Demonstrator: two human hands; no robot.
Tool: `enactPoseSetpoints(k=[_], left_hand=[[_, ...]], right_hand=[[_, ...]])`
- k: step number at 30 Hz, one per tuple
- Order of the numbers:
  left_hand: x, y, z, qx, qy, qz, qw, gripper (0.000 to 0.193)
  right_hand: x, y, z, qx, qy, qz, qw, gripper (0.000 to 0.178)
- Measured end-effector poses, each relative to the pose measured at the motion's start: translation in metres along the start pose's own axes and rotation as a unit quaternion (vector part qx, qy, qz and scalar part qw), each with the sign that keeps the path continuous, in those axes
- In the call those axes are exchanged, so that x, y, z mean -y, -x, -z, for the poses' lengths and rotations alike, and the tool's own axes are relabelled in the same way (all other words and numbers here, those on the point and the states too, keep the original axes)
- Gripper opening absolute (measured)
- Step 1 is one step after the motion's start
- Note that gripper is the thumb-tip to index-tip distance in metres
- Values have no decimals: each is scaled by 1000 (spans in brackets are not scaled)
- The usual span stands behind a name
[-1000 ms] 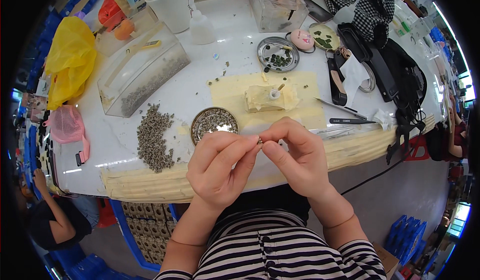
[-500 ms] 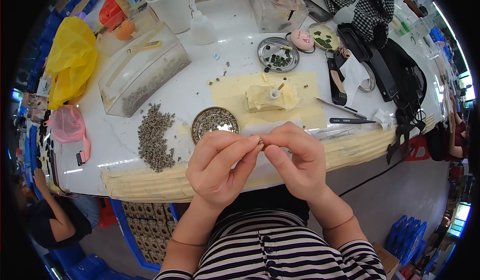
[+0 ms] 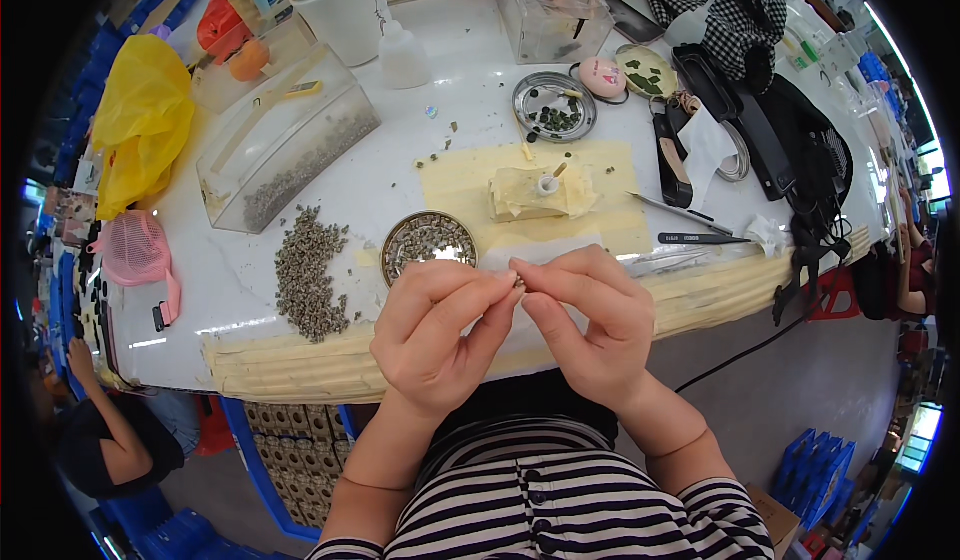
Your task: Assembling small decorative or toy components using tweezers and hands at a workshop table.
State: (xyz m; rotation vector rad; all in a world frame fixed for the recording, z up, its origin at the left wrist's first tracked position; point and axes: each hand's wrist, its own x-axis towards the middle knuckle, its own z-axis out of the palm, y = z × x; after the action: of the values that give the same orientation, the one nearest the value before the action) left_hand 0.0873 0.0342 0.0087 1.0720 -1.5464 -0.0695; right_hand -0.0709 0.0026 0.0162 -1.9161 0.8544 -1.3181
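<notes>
L hand [image 3: 440, 335] + R hand [image 3: 590, 325] fingertips pinch tiny bead [image 3: 519, 282] together, above round metal dish [image 3: 429, 241]

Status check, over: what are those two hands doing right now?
Left hand and right hand pinched together on a tiny piece, too small to identify. Round metal dish just beyond. Nothing between hands and table.
</notes>
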Motion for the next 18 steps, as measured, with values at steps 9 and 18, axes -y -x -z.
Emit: enactPoseSetpoints(k=[9,18], left_hand=[[-1,0,-1,8,-13,-16,1000,27],[0,-1,0,26,1,-28,999,28]], right_hand=[[0,4,4,20,-177,-126,976,14],[-2,1,8,36,-413,-290,863,15]])
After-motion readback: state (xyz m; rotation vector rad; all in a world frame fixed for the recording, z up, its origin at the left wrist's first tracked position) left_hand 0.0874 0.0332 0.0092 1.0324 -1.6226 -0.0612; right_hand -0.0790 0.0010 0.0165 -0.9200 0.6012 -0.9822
